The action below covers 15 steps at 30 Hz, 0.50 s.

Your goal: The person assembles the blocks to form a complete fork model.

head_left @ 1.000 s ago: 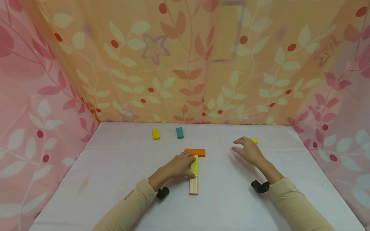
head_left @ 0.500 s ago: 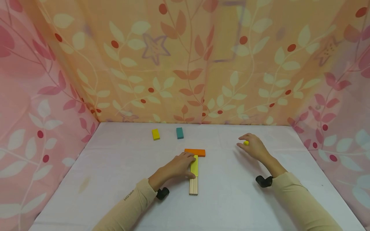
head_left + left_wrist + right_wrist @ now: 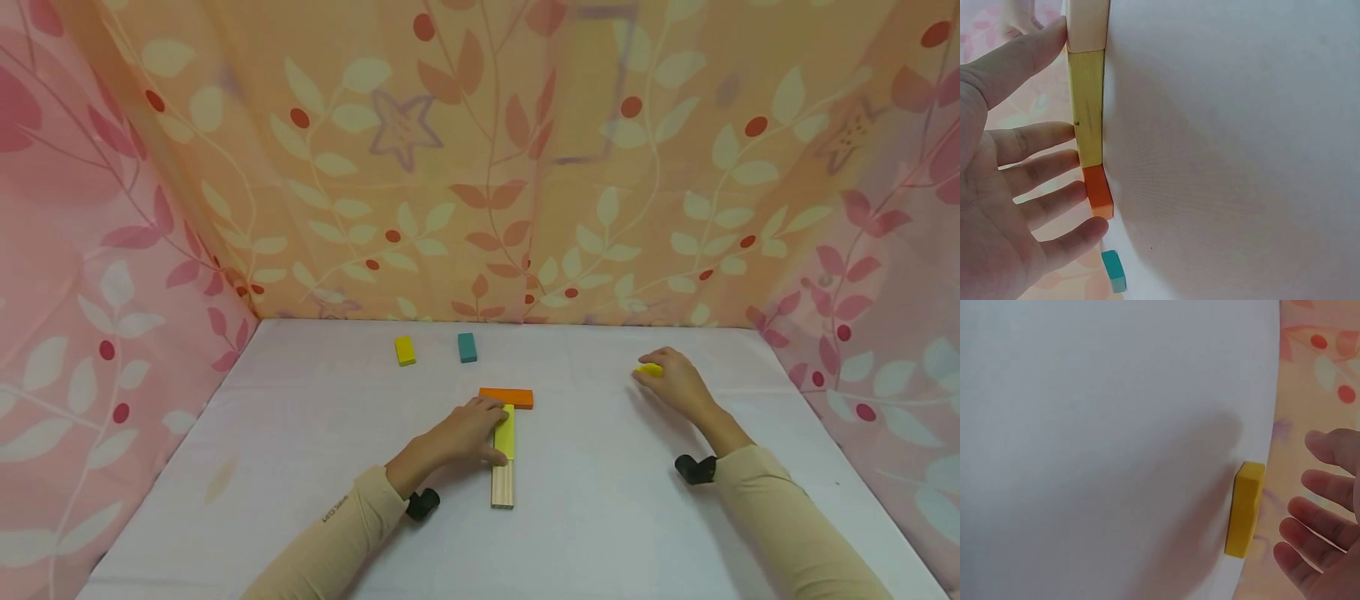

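Note:
My left hand (image 3: 463, 433) lies over a row of wooden blocks at mid-table. Its spread fingertips touch the side of the pale yellow block (image 3: 1089, 106) and reach the orange block (image 3: 1099, 194), while the thumb is by the plain wood block (image 3: 502, 487). The orange block lies crosswise at the far end of the row. Over on the right, my right hand (image 3: 678, 390) hovers with loosely bent fingers above a bright yellow block (image 3: 1245, 509). In the right wrist view, a gap separates the fingertips from this block, which rests on the table.
Near the back edge of the white-covered table (image 3: 337, 433) lie another yellow block (image 3: 405, 351) and a teal block (image 3: 467, 347). Flowered curtains (image 3: 480, 167) enclose the back and both sides. Each wrist carries a black camera.
My right hand has shifted right, going from in front of the yellow block to over it, with fingers drawn closer together. The left hand and the blocks stay put.

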Motion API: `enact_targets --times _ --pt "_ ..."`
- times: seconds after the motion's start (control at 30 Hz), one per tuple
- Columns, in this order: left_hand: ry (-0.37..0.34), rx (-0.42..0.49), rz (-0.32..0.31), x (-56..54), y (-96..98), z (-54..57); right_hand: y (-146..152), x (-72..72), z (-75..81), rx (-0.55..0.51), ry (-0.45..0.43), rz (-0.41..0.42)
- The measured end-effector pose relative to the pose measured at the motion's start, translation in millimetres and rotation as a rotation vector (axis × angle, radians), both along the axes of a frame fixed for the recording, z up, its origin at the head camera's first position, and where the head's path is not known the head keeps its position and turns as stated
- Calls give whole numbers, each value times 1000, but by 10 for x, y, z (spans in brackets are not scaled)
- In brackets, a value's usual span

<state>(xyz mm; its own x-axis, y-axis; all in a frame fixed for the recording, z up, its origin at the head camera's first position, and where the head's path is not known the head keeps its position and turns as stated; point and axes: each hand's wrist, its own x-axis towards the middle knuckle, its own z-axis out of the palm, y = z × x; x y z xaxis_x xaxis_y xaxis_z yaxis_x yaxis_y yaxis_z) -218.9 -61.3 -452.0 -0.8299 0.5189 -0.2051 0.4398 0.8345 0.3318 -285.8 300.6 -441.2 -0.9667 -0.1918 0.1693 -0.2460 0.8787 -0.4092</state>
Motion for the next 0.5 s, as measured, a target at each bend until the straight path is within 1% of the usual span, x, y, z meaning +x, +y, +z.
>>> enact_targets --times 0.5 --pt "-1 4 4 -12 1 -27 225 -116 -145 26 -14 -53"
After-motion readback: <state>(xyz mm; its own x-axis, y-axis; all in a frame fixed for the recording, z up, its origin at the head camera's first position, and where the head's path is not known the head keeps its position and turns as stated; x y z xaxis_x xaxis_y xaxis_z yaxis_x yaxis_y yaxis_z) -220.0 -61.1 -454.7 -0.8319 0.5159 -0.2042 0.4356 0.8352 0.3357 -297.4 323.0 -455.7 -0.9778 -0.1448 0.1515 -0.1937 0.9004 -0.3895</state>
